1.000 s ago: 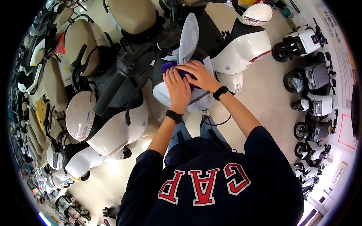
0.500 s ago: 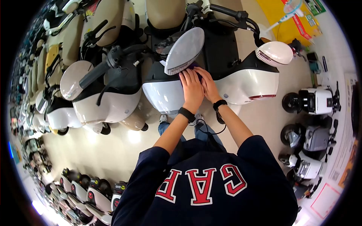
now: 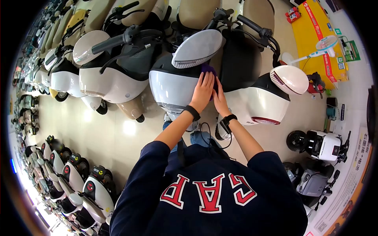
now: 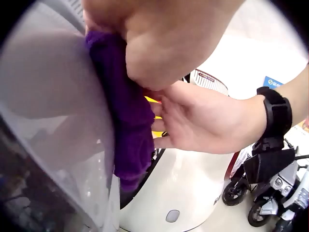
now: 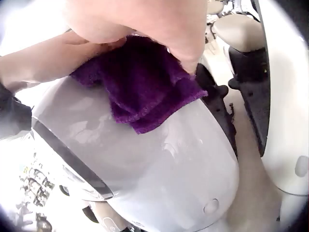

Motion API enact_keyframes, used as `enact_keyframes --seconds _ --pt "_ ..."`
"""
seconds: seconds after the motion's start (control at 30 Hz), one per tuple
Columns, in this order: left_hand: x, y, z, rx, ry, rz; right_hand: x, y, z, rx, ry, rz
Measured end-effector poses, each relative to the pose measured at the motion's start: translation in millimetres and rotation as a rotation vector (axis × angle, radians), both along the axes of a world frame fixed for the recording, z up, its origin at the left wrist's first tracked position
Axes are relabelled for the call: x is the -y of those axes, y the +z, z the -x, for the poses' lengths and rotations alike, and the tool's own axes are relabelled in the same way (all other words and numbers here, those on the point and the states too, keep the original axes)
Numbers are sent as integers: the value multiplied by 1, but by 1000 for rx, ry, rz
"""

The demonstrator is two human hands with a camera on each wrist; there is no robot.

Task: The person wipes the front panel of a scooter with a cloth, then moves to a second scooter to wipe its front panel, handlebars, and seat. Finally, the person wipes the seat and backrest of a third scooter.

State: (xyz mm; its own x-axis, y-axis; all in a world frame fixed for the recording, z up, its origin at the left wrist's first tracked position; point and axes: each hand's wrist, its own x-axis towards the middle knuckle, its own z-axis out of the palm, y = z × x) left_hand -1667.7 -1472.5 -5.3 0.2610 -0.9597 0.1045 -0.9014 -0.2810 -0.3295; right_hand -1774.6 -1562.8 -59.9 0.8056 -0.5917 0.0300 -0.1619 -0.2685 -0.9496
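Note:
A purple cloth (image 3: 207, 69) (image 4: 126, 106) (image 5: 145, 84) lies folded against the side of a pale grey-white scooter's glossy front shell (image 3: 171, 88) (image 5: 159, 157). My left hand (image 3: 202, 92) (image 5: 53, 58) rests on the cloth with its fingers straight and together. Beside it, my right hand (image 3: 221, 101) (image 4: 203, 118) touches the cloth's other edge, its fingers extended. The right wrist view shows the cloth spread in layers on the shell, its lower corner loose. Fingertips are partly hidden there.
A mirror (image 3: 197, 49) juts out just above the hands. White scooters stand close on both sides, one with a mirror (image 3: 289, 80) at the right. A fan (image 3: 326, 44) stands by a yellow display. A cable loops below the right wrist.
The view has swung toward the right. Both hands, with the cloth, have shifted from the shell's upper middle to its right side; the fingers have straightened and the hands no longer overlap as much.

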Motion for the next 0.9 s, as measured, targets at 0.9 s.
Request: enact_keyframes --seconds 0.9 --pt "-143 3 -159 -871 -28 700 -120 103 -139 -354 333 930"
